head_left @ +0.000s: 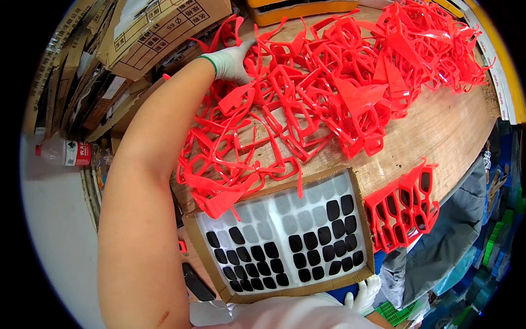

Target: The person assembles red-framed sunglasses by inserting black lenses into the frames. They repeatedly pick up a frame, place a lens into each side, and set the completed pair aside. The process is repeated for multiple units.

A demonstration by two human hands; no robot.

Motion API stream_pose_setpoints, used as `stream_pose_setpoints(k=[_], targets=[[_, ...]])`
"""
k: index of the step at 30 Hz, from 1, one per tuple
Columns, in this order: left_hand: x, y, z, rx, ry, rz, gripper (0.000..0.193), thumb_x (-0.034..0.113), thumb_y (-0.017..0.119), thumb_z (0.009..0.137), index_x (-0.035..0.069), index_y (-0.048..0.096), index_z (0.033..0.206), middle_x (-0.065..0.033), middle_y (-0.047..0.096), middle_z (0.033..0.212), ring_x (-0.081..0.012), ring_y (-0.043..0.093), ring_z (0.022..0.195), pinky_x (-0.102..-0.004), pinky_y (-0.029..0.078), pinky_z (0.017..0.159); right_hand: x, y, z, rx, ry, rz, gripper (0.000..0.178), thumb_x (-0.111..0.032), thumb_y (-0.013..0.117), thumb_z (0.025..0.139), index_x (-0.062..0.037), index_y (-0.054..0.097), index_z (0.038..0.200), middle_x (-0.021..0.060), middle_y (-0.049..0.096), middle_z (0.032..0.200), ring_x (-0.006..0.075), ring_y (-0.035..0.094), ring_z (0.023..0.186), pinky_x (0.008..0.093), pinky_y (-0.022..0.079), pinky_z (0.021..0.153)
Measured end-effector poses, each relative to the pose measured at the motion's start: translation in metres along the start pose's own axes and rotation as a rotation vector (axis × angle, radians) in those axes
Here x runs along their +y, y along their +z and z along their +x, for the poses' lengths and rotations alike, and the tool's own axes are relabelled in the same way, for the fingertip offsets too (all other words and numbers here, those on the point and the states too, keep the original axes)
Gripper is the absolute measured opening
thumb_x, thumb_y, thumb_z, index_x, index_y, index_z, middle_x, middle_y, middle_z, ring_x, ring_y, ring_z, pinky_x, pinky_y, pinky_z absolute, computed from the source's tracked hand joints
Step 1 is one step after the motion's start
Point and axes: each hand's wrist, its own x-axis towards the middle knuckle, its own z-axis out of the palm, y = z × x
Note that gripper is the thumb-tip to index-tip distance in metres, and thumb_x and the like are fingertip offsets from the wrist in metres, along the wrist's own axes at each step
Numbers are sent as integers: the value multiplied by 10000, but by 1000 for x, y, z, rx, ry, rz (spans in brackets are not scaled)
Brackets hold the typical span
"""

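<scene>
My left hand [230,63], in a white glove with a green cuff, reaches to the far left side of a heap of red plastic glasses frames [296,82]. Its thumb is spread from the fingers, which red frames partly hide. My right hand [364,296], also in a white glove, is low beside the near right corner of a shallow cardboard box [359,208], fingers apart and nothing seen in them. On white sheeting in the box lie rows of dark lenses [263,267]. Red glasses with dark lenses [402,208] stand stacked against the box's right side.
Cardboard cartons [164,35] crowd the far left, with a plastic bottle [63,152] below them. A yellow bin [298,12] stands at the back. A dark phone [197,282] lies left of the lens box. Grey cloth [455,225] hangs past the wooden table's [438,123] right edge.
</scene>
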Motion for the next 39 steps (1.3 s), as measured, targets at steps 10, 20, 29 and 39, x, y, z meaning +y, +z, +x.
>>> stream_pose_setpoints(k=[10,20,29,39], targets=[[35,-4,-46,276,125,-43,606,212,773,759,61,536,1296,-240,678,1159,-406,644,1099,-428,523,960,11,-10,4,-45,-42,54,590,-286,667,675,-17,543,1185,221,525,1186,431,500,1133,592,353,990],[149,28,-184,581,604,474,306,127,730,733,147,666,1031,-84,665,947,-272,663,853,-436,538,690,10,-14,5,4,-64,60,559,-293,685,668,-15,585,1142,215,556,1181,415,514,1117,565,370,985],[174,25,-227,228,448,431,437,157,683,760,108,663,1193,-165,617,1255,-346,604,1143,-541,510,885,12,-15,7,39,-105,72,541,-292,682,682,-22,587,1142,205,562,1174,409,521,1106,557,379,971],[37,-71,-120,-63,-334,493,344,207,615,816,-5,718,1066,-258,702,1054,-402,679,1040,-442,534,921,15,-14,7,2,-71,85,541,-295,676,672,-37,578,1137,192,559,1148,401,521,1085,563,375,960]])
